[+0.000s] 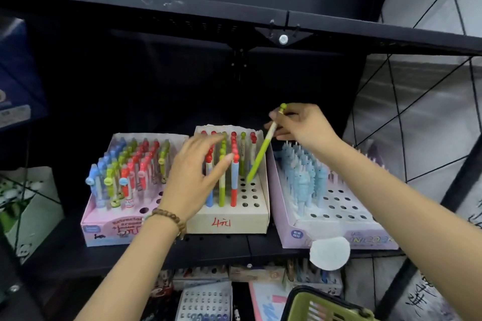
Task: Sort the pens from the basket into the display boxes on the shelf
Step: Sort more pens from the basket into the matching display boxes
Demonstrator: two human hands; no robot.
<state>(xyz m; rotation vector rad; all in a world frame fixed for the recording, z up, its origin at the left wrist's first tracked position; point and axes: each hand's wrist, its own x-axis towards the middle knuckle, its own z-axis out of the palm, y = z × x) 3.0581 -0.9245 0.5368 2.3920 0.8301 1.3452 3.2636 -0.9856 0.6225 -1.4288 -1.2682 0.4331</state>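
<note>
My right hand (302, 125) pinches a green pen (262, 150) near its ball top; the pen slants down-left with its tip at a hole in the beige middle display box (242, 221). That box holds several red, green and blue pens upright. My left hand (195, 177), with a bead bracelet at the wrist, is spread over the left part of that box, fingers touching the standing pens. A pink box (104, 232) of mixed pens stands to the left, a lilac box (307, 237) of pale blue pens to the right. The green basket (326, 305) sits at the bottom edge.
The black shelf (221, 250) carries the three boxes; another black shelf (182, 8) hangs overhead. A green-white box (28, 206) stands at far left. More stationery boxes (206, 300) lie on the level below. A tiled wall (430, 112) is to the right.
</note>
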